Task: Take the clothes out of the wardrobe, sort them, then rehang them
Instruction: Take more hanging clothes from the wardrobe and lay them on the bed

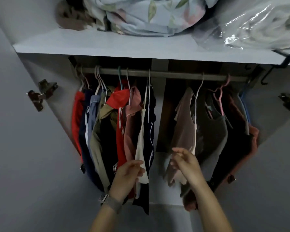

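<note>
left hand [127, 174]: raised at the lower hems of the left group of clothes, fingers loosely bent, fingertips touching the bottom of a cream garment [141, 148]. whether it pinches the cloth or only rests against it cannot be told; motion blur hides the thumb. a woven wrist strap [110, 202] sits on this wrist.

hanging rail [157, 73]: runs side to side above and beyond both hands, under the shelf [107, 46]. every garment hangs from it on a hanger, long axis vertical, hems down toward the hands.

left group, above and left of the left hand: red, navy with white stripe, blue, olive, black, red again, dusty pink, then the cream piece and a dark navy garment [150, 131] just beside it. packed close, touching one another.

right hand [185, 162]: raised just right of the gap between the groups, fingers spread and relaxed, nothing visibly gripped. it is in front of the lower edge of a pale mauve top [185, 124] on a white hanger [197, 97]; contact cannot be confirmed.

right group, beyond and right of the right hand: mauve top, grey sleeveless top [214, 129] on a pink hanger, dark pieces, a rust-coloured one at the far end.

judgement: removal is hardly begun, since the rail is full. hanger hooks lie straight up from each hand; the left hand is nearer the cream piece, the right nearer the mauve top. lifting off calls for an upward reach to the hook.
</note>
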Available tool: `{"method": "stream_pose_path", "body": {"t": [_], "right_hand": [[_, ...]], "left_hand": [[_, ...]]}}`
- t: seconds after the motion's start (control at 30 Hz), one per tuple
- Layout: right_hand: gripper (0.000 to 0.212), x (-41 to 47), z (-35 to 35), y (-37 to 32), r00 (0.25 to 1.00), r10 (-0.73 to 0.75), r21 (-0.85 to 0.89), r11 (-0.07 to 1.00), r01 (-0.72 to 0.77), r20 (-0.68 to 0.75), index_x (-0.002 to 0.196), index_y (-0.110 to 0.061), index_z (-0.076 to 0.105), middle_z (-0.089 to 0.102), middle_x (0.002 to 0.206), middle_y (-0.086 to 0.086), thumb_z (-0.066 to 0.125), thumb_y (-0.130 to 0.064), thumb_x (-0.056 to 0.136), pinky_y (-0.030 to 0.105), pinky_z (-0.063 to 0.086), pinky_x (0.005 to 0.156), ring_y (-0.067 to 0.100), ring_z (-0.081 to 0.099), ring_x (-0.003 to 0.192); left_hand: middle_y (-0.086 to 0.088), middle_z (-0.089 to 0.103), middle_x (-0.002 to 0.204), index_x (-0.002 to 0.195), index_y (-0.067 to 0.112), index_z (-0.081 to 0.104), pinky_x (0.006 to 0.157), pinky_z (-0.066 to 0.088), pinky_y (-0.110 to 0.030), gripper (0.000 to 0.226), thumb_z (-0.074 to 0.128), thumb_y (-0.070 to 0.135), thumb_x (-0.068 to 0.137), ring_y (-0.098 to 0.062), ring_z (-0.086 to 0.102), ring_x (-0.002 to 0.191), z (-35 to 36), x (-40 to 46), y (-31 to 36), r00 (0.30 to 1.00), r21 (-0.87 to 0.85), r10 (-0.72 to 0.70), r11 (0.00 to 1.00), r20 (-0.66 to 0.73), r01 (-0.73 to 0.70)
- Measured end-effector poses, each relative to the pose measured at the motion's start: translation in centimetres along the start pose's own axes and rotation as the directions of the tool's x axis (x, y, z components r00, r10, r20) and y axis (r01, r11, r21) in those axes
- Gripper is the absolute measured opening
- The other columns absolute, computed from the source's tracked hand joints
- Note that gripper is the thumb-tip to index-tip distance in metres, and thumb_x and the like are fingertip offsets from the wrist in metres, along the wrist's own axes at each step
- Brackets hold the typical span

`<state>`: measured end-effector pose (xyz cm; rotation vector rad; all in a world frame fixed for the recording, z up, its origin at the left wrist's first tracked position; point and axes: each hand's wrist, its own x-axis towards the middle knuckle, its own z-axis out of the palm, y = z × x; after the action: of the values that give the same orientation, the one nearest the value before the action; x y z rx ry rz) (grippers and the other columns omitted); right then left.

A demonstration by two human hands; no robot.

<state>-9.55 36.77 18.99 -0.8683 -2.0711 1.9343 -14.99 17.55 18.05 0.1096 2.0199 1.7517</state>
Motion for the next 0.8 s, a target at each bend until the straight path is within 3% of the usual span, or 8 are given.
{"method": "stream_pose_path", "body": {"t": [0.13, 0.23, 0.37, 0.43, 0.5, 0.57, 0.67, 0.8], "right_hand": [[0.034, 7.1, 2.4, -4.0, 0.995, -0.031, -0.006, 0.999, 0.032, 0.096, 0.13, -0.009, 0.046, 0.062, 0.097, 0.003, 0.05, -0.007, 0.096, 0.021, 0.052, 0.067, 0.011, 0.061, 0.073], [0.048, 11.6, 4.4, -5.9, 0.996, -0.061, 0.074, 0.996, 0.055, 0.071, 0.139, -0.014, 0.033, 0.058, 0.113, 0.004, 0.052, -0.009, 0.095, 0.035, 0.052, 0.083, 0.016, 0.061, 0.088], [0.042, 16.5, 7.0, -7.6, 0.988, -0.089, -0.01, 0.996, 0.091, 0.124, 0.134, -0.021, 0.038, 0.055, 0.128, 0.003, 0.052, -0.016, 0.095, 0.044, 0.044, 0.104, 0.02, 0.055, 0.112], [0.036, 17.8, 8.6, -8.2, 0.97, 0.006, -0.113, 0.993, 0.022, 0.242, 0.132, -0.021, 0.042, 0.057, 0.124, 0.003, 0.049, -0.021, 0.097, 0.042, 0.045, 0.101, 0.021, 0.056, 0.109], [0.011, 18.1, 9.5, -8.7, 0.95, 0.073, -0.152, 0.988, -0.028, 0.305, 0.106, -0.022, 0.054, 0.062, 0.109, 0.005, 0.048, -0.025, 0.097, 0.034, 0.048, 0.083, 0.02, 0.062, 0.092], [0.013, 18.4, 9.8, -8.9, 0.937, 0.121, -0.092, 0.991, -0.096, 0.326, 0.088, -0.024, 0.053, 0.058, 0.086, 0.0, 0.045, -0.026, 0.099, 0.029, 0.041, 0.068, 0.014, 0.06, 0.071], [0.014, 18.6, 9.1, -9.2, 0.943, 0.192, -0.024, 0.981, -0.192, 0.274, 0.083, -0.023, 0.052, 0.053, 0.079, -0.001, 0.048, -0.024, 0.097, 0.028, 0.036, 0.064, 0.013, 0.051, 0.066], [0.013, 17.9, 7.3, -8.8, 0.968, 0.183, 0.121, 0.971, -0.206, 0.174, 0.084, -0.018, 0.049, 0.046, 0.077, 0.002, 0.049, -0.01, 0.095, 0.027, 0.035, 0.06, 0.014, 0.043, 0.064]], "left_hand": [[-0.003, 0.068, 0.083, 0.096, 0.019, 0.064, 0.071, 0.051, -0.017, 0.025, 0.042, 0.006, 0.097, -0.011, 0.063, 0.077, 0.6, 4.2, 1.0, 0.998, -0.012, 0.022, 1.0, -0.053, -0.023], [-0.001, 0.069, 0.081, 0.093, 0.022, 0.064, 0.068, 0.05, -0.016, 0.028, 0.043, 0.005, 0.096, -0.01, 0.064, 0.077, 0.8, 6.4, 1.8, 0.987, -0.014, 0.037, 0.999, -0.159, -0.04], [0.004, 0.07, 0.069, 0.092, 0.02, 0.066, 0.076, 0.05, -0.024, 0.026, 0.045, 0.005, 0.095, -0.008, 0.065, 0.073, 0.8, 8.3, 2.1, 0.96, -0.054, 0.015, 0.998, -0.28, -0.032], [0.004, 0.07, 0.069, 0.095, 0.017, 0.066, 0.077, 0.051, -0.025, 0.025, 0.044, 0.005, 0.095, -0.006, 0.065, 0.071, 0.6, 8.8, 2.1, 0.951, -0.06, 0.02, 0.997, -0.31, -0.041], [0.003, 0.069, 0.07, 0.096, 0.015, 0.066, 0.078, 0.052, -0.026, 0.024, 0.044, 0.005, 0.096, -0.005, 0.064, 0.069, 0.4, 9.0, 2.1, 0.944, -0.053, 0.024, 0.998, -0.329, -0.044], [0.003, 0.068, 0.069, 0.094, 0.015, 0.067, 0.076, 0.051, -0.026, 0.023, 0.046, 0.006, 0.095, -0.004, 0.064, 0.067, 0.1, 9.5, 2.1, 0.941, -0.033, 0.036, 0.998, -0.338, -0.05], [0.005, 0.069, 0.071, 0.092, 0.02, 0.066, 0.075, 0.048, -0.026, 0.024, 0.047, 0.005, 0.093, -0.005, 0.063, 0.068, -0.6, 10.5, 2.7, 0.946, 0.044, 0.072, 0.997, -0.315, -0.061], [0.004, 0.068, 0.079, 0.087, 0.03, 0.064, 0.071, 0.045, -0.01, 0.027, 0.053, 0.006, 0.089, 0.002, 0.061, 0.071, -0.5, 11.9, 4.4, 0.94, 0.238, 0.199, 0.962, -0.279, -0.133]]}}
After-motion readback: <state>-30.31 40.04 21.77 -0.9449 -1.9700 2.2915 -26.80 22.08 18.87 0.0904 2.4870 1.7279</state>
